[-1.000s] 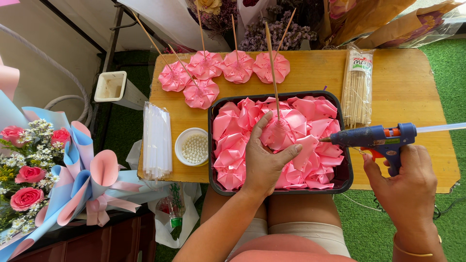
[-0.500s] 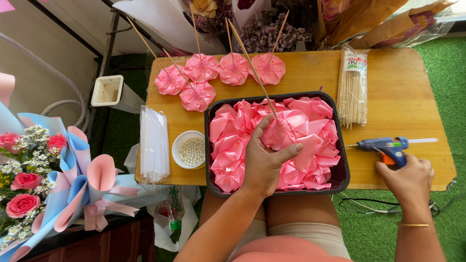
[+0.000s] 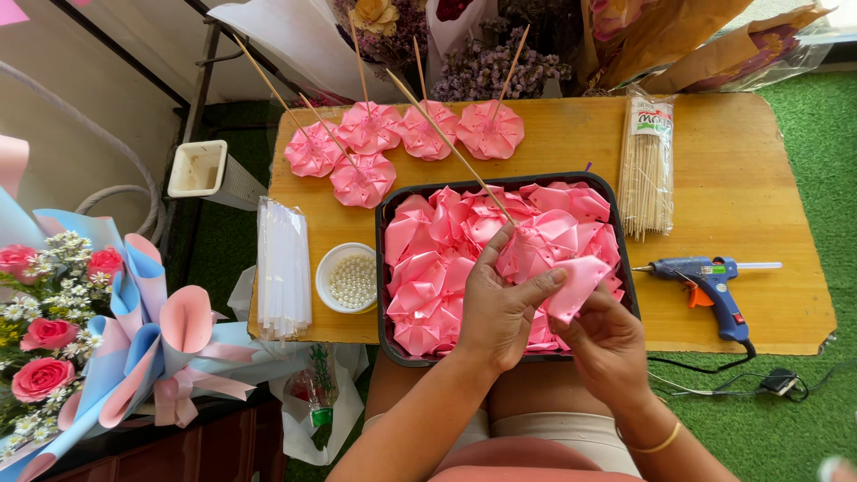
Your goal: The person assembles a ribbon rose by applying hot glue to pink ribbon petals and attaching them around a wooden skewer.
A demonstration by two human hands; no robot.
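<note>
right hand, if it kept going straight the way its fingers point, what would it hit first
Probably the pink ribbon petal that the right hand already touches, then the petals heaped in the black tray. Depth is hard to judge.

You see clear bag of wooden skewers (image 3: 646, 174) on table (image 3: 768, 178) right of black tray (image 3: 384, 268), green-red-white label (image 3: 650, 117) at top; clear pack of white sticks (image 3: 283, 268) at table's left edge, beside pearl bowl (image 3: 349, 278)
</note>
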